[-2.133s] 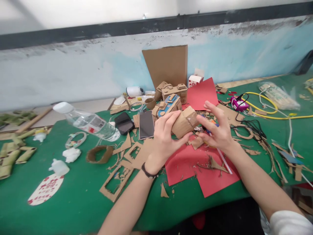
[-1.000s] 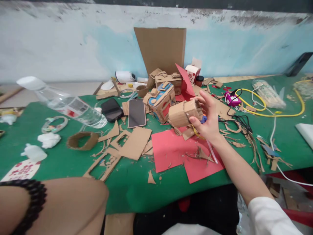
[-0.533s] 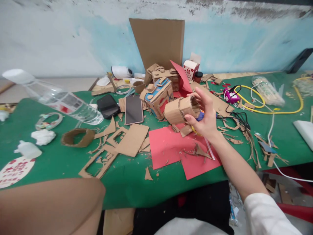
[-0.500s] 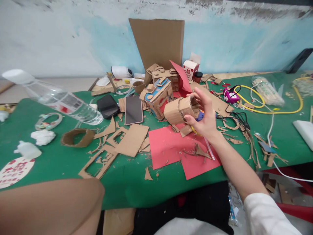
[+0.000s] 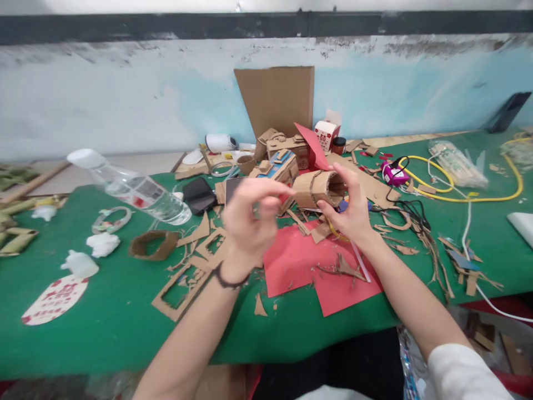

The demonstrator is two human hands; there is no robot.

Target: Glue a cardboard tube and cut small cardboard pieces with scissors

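Note:
In my right hand (image 5: 353,208) is a short cardboard tube (image 5: 310,189), made of joined rings; thumb and fingers grip its open right end. My left hand (image 5: 254,222), with a dark band at the wrist, is raised at the tube's left end. Its fingers look curled but are smeared by motion, so whether they touch the tube or hold anything is unclear. Behind the hands sits a cardboard box model (image 5: 281,169) with blue and red patches, partly covered by my left hand. Red paper sheets (image 5: 287,261) with cardboard scraps lie below the tube.
A clear bottle (image 5: 141,191) leans at the left beside a black case (image 5: 200,195). A cardboard ring (image 5: 153,245) and cut-out frames (image 5: 183,289) lie nearer. Yellow cable (image 5: 470,197), black cords (image 5: 410,214) and a bag of sticks (image 5: 458,164) are at the right.
My left arm has swung up from the lower left, bringing the hand to the tube's left end and over the phone. My right hand still holds the tube. The view has shifted.

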